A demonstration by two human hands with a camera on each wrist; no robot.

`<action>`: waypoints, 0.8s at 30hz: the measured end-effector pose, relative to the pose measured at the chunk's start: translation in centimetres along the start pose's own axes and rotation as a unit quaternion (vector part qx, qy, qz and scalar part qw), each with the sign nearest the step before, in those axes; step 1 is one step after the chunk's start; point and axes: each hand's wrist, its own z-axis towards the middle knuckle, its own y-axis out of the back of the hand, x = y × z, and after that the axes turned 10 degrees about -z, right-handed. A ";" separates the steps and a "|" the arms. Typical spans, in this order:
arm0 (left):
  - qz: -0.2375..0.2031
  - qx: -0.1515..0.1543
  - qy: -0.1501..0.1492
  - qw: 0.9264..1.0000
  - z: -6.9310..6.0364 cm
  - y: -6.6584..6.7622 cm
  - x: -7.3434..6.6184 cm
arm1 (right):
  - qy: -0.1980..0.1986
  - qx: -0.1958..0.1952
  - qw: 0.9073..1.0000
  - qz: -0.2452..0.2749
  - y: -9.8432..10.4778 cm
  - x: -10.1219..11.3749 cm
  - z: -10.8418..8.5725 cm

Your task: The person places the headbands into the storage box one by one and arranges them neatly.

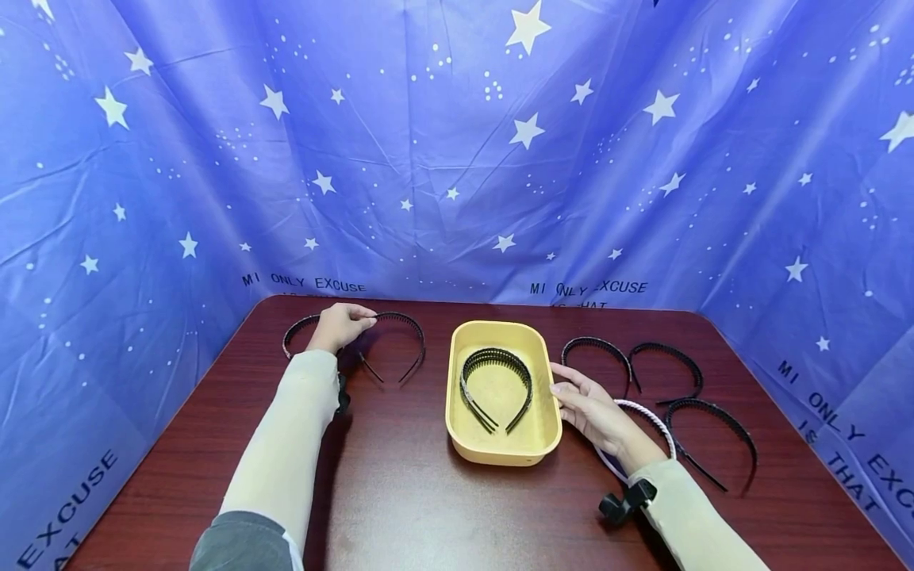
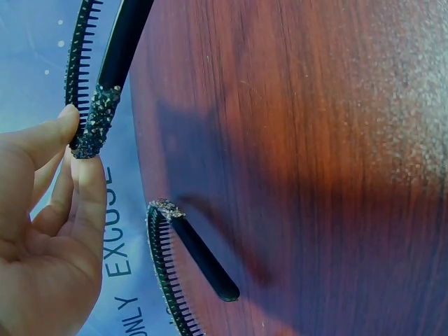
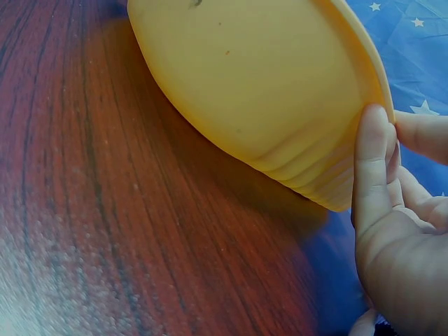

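Yellow tub point(image 1: 500, 457): right hand point(image 1: 593, 408) is gripping it; left of it, left hand point(image 1: 339, 327) is pinching a headband point(image 2: 106, 101), apparently gathering, probably needing careful lifting.

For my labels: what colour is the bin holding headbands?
The bin is yellow, clearest in the head view.

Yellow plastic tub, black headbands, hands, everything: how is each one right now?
Yellow plastic tub: open-topped, not full.
Black toothed headbands inside it: bunched together.
Left hand: pinching.
Black glitter-trimmed headband: pinched in the left hand.
Second black glitter-trimmed headband: not held.
Right hand: gripping the tub's rim.
Three black headbands, right: lying on the red-brown table.
White headband: partly hidden by the right hand.
Blue starry fabric backdrop: creased.
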 end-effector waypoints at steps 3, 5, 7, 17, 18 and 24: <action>-0.003 0.002 0.009 1.000 0.0 -0.1 0.0 | -0.001 -0.001 1.000 -0.001 -0.1 -0.1 0.0; -0.005 0.002 0.009 1.000 0.0 -0.1 0.0 | 0.001 0.000 1.000 -0.001 -0.1 -0.1 0.0; -0.006 0.002 0.005 1.000 0.0 -0.1 0.0 | 0.003 0.002 1.000 -0.002 0.0 -0.1 0.0; -0.018 0.004 -0.015 1.000 -0.1 0.3 -0.7 | -0.003 -0.005 1.000 -0.002 -0.1 0.1 0.0; -0.020 0.005 -0.016 1.000 -0.1 0.3 -0.8 | -0.003 -0.005 1.000 -0.001 -0.1 0.1 0.0; -0.028 0.020 -0.025 0.999 -0.1 0.3 -1.2 | 0.006 0.001 1.000 -0.002 0.0 0.0 0.0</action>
